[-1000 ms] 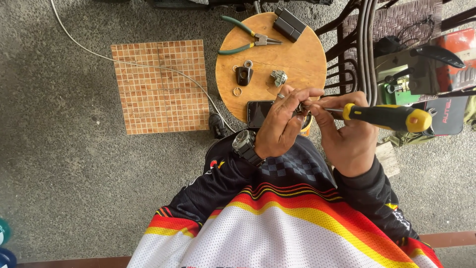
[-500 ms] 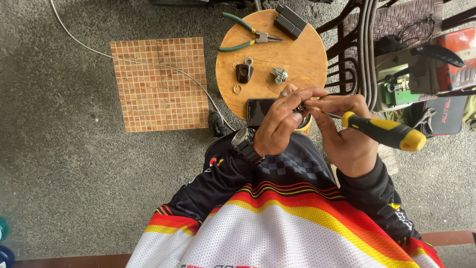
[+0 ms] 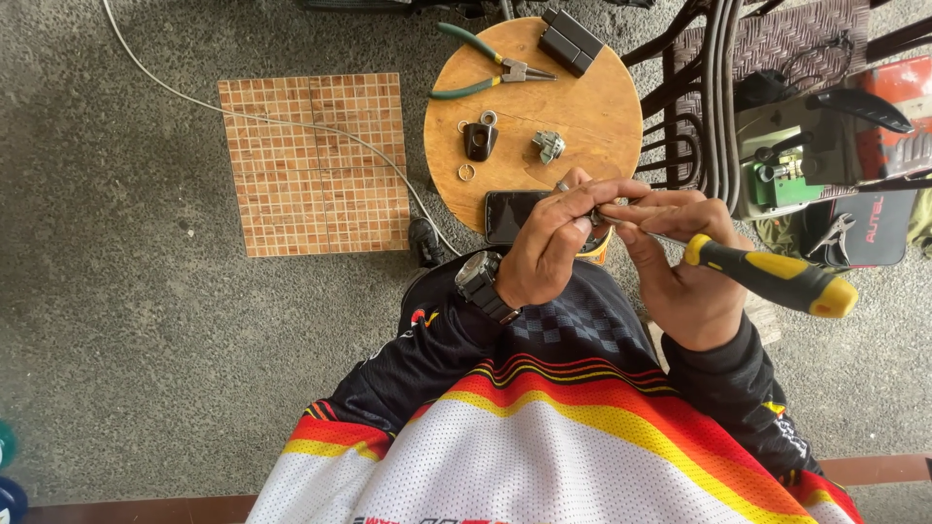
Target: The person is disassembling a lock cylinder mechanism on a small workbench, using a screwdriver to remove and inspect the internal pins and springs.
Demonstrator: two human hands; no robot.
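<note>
Right now your left hand [image 3: 549, 247] pinches a small dark part [image 3: 594, 215] at the round tabletop's [image 3: 592, 107] six o'clock edge, your right hand [image 3: 684, 277] grasping the yellow-handled screwdriver [image 3: 767, 277], so steady its tip next.

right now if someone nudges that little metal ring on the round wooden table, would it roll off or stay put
The small ring lies flat on the round wooden table, so it would probably slide rather than roll. It looks thin and light, so it likely skitters easily. It sits near the edge, so it could drop off.
</note>
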